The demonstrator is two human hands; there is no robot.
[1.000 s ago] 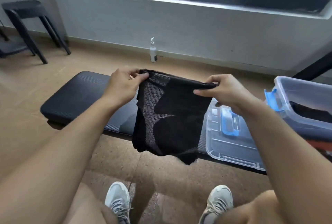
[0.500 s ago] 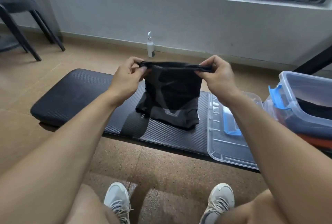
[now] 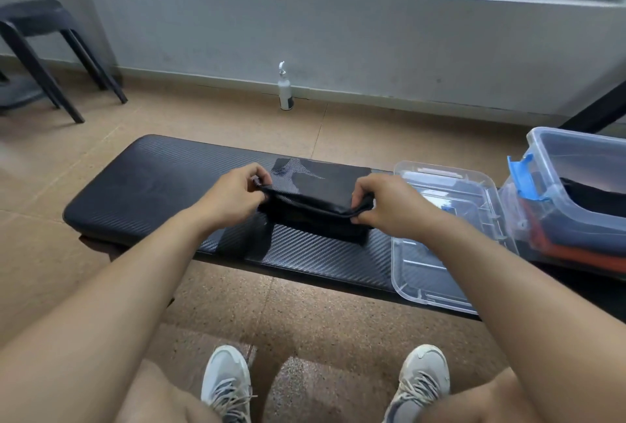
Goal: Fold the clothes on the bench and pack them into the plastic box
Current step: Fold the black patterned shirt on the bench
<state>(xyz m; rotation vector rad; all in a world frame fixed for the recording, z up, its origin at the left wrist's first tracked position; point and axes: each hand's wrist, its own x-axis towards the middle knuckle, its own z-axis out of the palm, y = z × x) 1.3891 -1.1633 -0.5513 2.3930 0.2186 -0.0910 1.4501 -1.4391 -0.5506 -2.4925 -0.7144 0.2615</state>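
Pinching black garment point(image 3: 318, 185) at both ends of near folded edge: left hand point(image 3: 233, 199) w/ thumb + fingers curled round left corner, right hand point(image 3: 379, 205) same at right corner. Both hands closed on cloth, knuckles up, forearms reaching in from bottom of view.

Garment: black w/ grey mesh-like patch at far left; folded, lying flat on bench point(image 3: 142, 185), far part resting on pad, near edge lifted slightly between the two grips. Faint pale mark on top face, poss. a logo; too small to read. Sits approx. mid-bench, just left of lid.

Bench: black padded, carbon-weave texture, running left-right across view.

Clear plastic lid point(image 3: 437, 253) lying flat on bench right of garment, near edge overhanging bench front. Blue clip visible through it. Small white patches on lid; text, if any, not legible.

Plastic box point(image 3: 576, 165) at far right, clear walls, blue latch point(image 3: 523, 178) on left end, tilted toward camera. Dark clothing inside; orange-red item showing low through wall. Box touching or just beside lid; can't tell which.

Background: white spray bottle point(image 3: 285, 88) upright on floor against wall, dark label band near base, unreadable. Black stool point(image 3: 44, 46) upper left. Dark-framed window along top. Tan tiled floor.

Bottom of view: two grey-white laced sneakers point(image 3: 227, 385), bare knees either side. No brand mark discernible on shoes.
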